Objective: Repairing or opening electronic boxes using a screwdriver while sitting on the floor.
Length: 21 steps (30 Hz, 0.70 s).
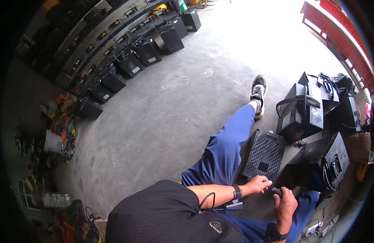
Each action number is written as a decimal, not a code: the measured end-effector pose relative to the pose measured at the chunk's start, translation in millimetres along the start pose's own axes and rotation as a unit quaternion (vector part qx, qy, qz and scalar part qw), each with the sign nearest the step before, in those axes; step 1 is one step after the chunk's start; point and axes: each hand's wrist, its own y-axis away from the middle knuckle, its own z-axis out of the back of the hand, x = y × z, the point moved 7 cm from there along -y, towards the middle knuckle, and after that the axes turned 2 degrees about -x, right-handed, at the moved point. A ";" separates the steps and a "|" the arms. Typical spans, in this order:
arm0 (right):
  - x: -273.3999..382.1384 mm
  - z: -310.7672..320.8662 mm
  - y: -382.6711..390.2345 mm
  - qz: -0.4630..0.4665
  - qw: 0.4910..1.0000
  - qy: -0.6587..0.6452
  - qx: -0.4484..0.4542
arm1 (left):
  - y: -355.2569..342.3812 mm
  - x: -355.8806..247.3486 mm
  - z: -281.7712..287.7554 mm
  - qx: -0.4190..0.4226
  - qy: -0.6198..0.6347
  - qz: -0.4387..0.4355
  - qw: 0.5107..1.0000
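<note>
In front of my seated body, both hands are close together above the floor, between my blue-trousered legs. My left hand is closed in a pinch, with a small whitish bit at its fingertips too small to name. My right hand is wrapped round a small dark piece whose kind does not show. Just beyond my left hand lies a black block with a ribbed, patterned top. To the right of my hands rests a black box with a handle, tipped so its handled face points right.
Further right and beyond stand a black box with a strap and another dark case. Black boxes with cables line a rack at the far left. A red metal frame rises far right. Cords and a white socket strip lie near right.
</note>
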 end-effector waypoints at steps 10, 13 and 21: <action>-11.6 -16.9 -2.3 -0.070 0.995 -0.003 0.077 | -5.6 9.2 3.5 0.010 0.004 0.010 1.000; 9.0 -2.1 -6.6 0.006 0.998 -0.055 -0.028 | -4.1 8.5 1.1 0.004 0.007 0.014 1.000; -8.4 -12.8 -4.2 -0.046 0.999 0.027 0.005 | -3.2 6.7 2.5 0.000 -0.005 0.023 1.000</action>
